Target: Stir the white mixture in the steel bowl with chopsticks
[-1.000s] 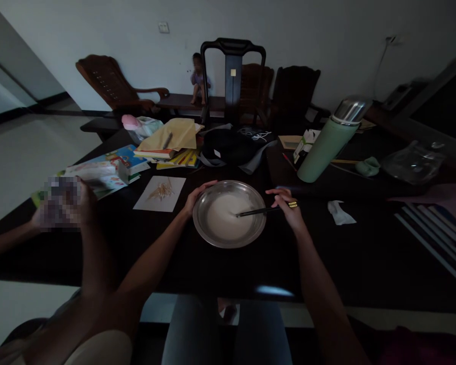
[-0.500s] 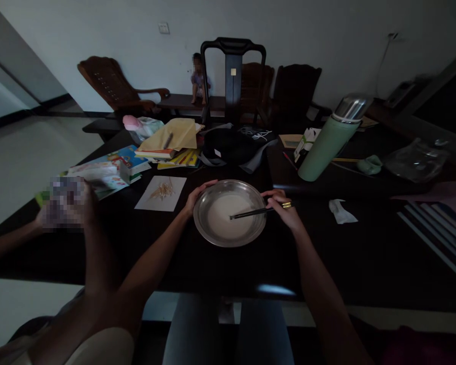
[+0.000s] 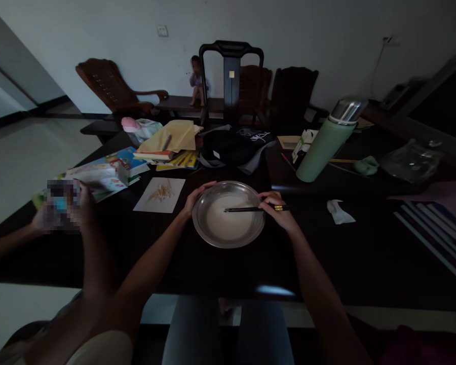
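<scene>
A round metal bowl (image 3: 198,226) stands on the dark table in front of me, holding a pale, milky liquid (image 3: 228,225). My left hand (image 3: 196,198) grips the bowl by its left rim, thumb and fingers wrapped round the edge. Black chopsticks (image 3: 245,209) with gold bands are pinched in my right hand (image 3: 276,207) at the bowl's right side. Their tips reach over the middle of the bowl, at or in the liquid. Left of the bowl lies a white sheet (image 3: 144,203) with a small heap of thin sticks (image 3: 161,191).
A green thermos (image 3: 325,147) and a crumpled tissue (image 3: 340,212) are to the right. Books and envelopes (image 3: 171,144) and a black bag (image 3: 231,149) lie behind the bowl. At left, another person's hands (image 3: 63,208) hold a blurred object. Someone sits by the far wall.
The chopsticks have swung from slanting down-left to nearly level, their tips shifting slightly left and away from me. My left hand stays on the bowl's rim.
</scene>
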The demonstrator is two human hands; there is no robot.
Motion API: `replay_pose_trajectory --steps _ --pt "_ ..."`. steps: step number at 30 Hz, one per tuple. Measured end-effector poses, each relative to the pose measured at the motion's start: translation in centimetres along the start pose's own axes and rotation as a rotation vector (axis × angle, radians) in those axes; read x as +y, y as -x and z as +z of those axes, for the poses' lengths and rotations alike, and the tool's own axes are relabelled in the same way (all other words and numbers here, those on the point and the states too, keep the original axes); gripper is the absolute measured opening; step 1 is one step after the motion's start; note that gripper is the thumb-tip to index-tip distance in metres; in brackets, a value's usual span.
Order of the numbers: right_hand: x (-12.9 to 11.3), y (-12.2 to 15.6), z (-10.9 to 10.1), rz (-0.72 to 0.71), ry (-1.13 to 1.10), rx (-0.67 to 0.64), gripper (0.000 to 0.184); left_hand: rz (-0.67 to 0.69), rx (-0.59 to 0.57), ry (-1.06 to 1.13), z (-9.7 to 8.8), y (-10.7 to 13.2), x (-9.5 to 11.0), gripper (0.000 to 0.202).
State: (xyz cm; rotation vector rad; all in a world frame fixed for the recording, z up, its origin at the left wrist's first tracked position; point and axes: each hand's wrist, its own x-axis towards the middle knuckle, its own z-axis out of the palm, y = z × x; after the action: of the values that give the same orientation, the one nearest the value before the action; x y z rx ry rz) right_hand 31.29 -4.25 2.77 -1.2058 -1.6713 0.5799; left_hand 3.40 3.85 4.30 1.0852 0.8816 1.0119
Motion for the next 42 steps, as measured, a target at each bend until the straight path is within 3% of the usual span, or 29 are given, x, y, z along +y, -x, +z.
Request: replay_pose_trajectory --steps 2,4,7,9,10,12,14,17,20,22,25,27,30,34,39,42 --pt "0.2 0.0 -0.3 0.005 0.0 0.07 0.034 0.005 0.024 -0.017 -0.4 0.8 0.9 0.035" --pt "0.3 0.0 -0.6 0.012 -0.036 0.119 0.04 0.046 0.046 -0.049 -3.2 2.4 2.9 0.035" --pt "0.3 0.0 -0.4 0.015 -0.057 0.056 0.04 0.25 -0.011 -0.119 -11.8 5.2 6.7 0.038" --pt "0.3 0.0 0.0 0.013 -0.022 -0.006 0.035 0.358 0.045 -0.105 -18.4 6.4 8.3 0.048" --pt "0.3 -0.1 0.1 0.012 -0.002 -0.015 0.033 0.445 0.084 -0.096 -21.2 6.6 8.6 0.041" --pt "0.4 -0.1 0.0 0.006 0.021 0.023 0.032 0.671 0.181 -0.099 -25.4 6.5 8.3 0.025" --pt "0.5 -0.1 -0.4 0.01 -0.009 0.101 0.035 0.742 0.218 -0.106 -27.4 6.1 7.5 0.025" --pt "0.4 0.0 -0.7 0.025 -0.098 0.122 0.042 0.589 0.145 -0.12 -26.6 6.1 7.3 0.044" --pt "0.0 0.1 -0.2 0.02 -0.085 -0.005 0.037 0.338 0.049 -0.126 -23.1 6.9 9.0 0.056" --pt "-0.1 0.0 0.2 0.017 -0.026 -0.04 0.032 0.246 0.03 -0.095 -20.2 7.5 10.3 0.059" --pt "0.2 -0.1 -0.1 0.028 0.011 0.055 0.032 0.141 0.004 -0.027 -16.5 8.2 11.8 0.079" --pt "0.4 0.0 -0.6 0.038 -0.027 0.13 0.039 0.103 -0.009 -0.011 -14.9 8.4 12.4 0.084" --pt "0.4 0.1 -0.7 0.038 -0.087 0.098 0.043 0.079 0.01 -0.033 -14.1 8.5 12.4 0.076" --pt "0.3 -0.1 0.3 0.021 -0.026 -0.047 0.032 0.08 0.048 -0.062 -15.3 8.4 12.1 0.064" --pt "0.5 -0.1 -0.5 0.031 -0.022 0.127 0.039 0.161 0.168 -0.061 -17.1 8.7 12.4 0.077" --pt "0.3 0.1 -0.8 0.045 -0.076 0.086 0.045 0.152 0.084 -0.006 -14.1 8.5 11.7 0.082"
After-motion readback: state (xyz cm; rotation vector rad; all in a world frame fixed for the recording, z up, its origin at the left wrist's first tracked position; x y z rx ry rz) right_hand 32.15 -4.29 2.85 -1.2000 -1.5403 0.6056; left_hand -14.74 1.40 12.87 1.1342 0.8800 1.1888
